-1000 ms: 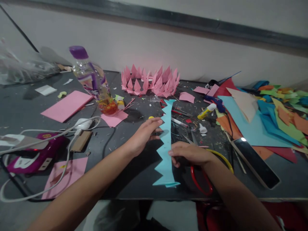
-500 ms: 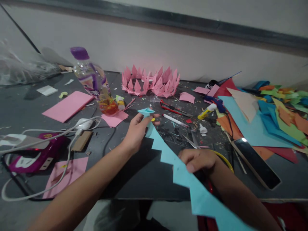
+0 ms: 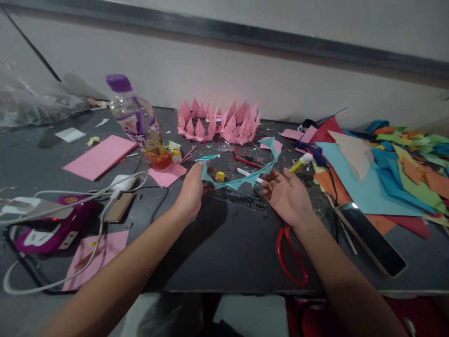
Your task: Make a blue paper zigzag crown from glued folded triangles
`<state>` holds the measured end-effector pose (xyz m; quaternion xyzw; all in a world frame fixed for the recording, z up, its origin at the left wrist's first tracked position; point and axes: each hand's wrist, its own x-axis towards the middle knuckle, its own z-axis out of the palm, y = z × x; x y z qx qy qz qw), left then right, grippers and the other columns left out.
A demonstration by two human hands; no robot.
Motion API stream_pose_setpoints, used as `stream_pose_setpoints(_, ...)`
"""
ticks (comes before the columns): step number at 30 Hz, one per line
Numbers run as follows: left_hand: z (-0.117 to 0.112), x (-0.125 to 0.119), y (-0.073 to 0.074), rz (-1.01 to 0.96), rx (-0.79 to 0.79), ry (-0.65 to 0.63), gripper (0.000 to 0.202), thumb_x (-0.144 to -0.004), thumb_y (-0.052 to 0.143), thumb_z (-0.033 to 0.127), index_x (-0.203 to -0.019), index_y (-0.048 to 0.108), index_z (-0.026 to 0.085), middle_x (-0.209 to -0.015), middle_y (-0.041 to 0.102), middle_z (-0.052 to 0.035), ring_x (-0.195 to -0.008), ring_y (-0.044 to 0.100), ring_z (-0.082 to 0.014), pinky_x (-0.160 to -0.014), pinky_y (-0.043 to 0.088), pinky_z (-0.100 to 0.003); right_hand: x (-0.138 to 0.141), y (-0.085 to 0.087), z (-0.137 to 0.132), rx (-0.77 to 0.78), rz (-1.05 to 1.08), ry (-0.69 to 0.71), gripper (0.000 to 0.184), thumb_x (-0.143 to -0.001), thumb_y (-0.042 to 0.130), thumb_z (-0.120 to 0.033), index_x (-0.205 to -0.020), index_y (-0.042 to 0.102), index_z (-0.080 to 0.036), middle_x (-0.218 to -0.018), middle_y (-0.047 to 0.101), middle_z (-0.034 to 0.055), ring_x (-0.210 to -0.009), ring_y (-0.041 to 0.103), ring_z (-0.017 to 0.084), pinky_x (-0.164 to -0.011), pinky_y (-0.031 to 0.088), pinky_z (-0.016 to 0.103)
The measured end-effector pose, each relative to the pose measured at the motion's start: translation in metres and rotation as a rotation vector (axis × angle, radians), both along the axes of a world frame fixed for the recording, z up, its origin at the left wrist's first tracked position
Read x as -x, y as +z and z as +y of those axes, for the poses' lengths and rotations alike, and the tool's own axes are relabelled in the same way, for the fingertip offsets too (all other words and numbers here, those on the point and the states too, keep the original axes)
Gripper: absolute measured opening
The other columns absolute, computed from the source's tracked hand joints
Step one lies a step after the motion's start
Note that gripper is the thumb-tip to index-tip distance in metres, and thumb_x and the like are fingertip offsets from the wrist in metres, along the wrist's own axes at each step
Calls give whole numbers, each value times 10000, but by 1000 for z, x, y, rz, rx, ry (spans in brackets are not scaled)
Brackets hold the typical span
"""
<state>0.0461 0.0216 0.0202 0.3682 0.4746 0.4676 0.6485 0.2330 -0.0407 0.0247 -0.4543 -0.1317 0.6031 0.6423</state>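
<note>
A light blue folded-paper strip with pointed teeth (image 3: 237, 181) curves in a U above the table. Its left end is pinched between the thumb and fingers of my left hand (image 3: 192, 193). My right hand (image 3: 290, 197) is palm up beside the right part of the strip, fingers loosely curled and thumb apart; the fingertips seem to touch the paper. Under the right wrist lie scissors with red handles (image 3: 292, 262), their blades mostly hidden. A yellow cap (image 3: 220, 177) shows inside the curve, and a white marker (image 3: 245, 175) lies behind the strip.
Pink spiky paper rings (image 3: 219, 122) stand near the wall. A tilted-looking drink bottle (image 3: 140, 126) is at left, beside pink paper sheets (image 3: 100, 157) and a purple device (image 3: 56, 229) with white cables. At right are a phone (image 3: 372, 238), a glue stick (image 3: 300, 162), a glue gun (image 3: 310, 150) and coloured papers (image 3: 351, 182).
The strip's free end has swung from near my body to the far side, and the strip now curves upward. My right hand has turned palm up and moved farther forward, uncovering the scissors' red handles.
</note>
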Motion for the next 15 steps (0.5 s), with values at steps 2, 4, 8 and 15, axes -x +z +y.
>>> stream_pose_setpoints(2, 1, 2, 1, 13, 3, -10, 242, -897, 366, 326, -965, 541, 173, -998, 625, -75, -729, 624, -168, -542, 459, -249, -1, 0, 1, 4, -42, 2, 213, -862, 434, -345, -807, 580, -200, -717, 643, -8, -573, 587, 92, -482, 470, 181)
stream_pose_setpoints(4, 3, 4, 1, 22, -7, -12, 243, -895, 371, 331, -970, 541, 173, -1013, 620, -80, -716, 616, -163, -536, 453, -246, -1, 0, 2, -3, -99, 15, 167, -830, 495, -355, -804, 570, -208, -714, 642, -23, -554, 579, 86, -478, 466, 178)
stream_pose_setpoints(8, 8, 7, 1, 39, -49, 10, 226, -889, 382, 317, -941, 546, 169, -1021, 624, -76, -658, 601, -137, -500, 421, -214, -1, -3, 2, 1, -213, 17, 209, -709, 648, -393, -785, 563, -218, -691, 651, -43, -527, 568, 83, -474, 448, 182)
stream_pose_setpoints(15, 21, 17, 1, 115, -20, -54, 282, -853, 429, 361, -907, 613, 154, -817, 668, -53, -454, 486, -88, -463, 402, -211, -4, -8, 1, -25, -415, 171, 479, -579, 661, -642, -509, 540, -184, -453, 535, -32, -421, 460, 73, -445, 375, 200)
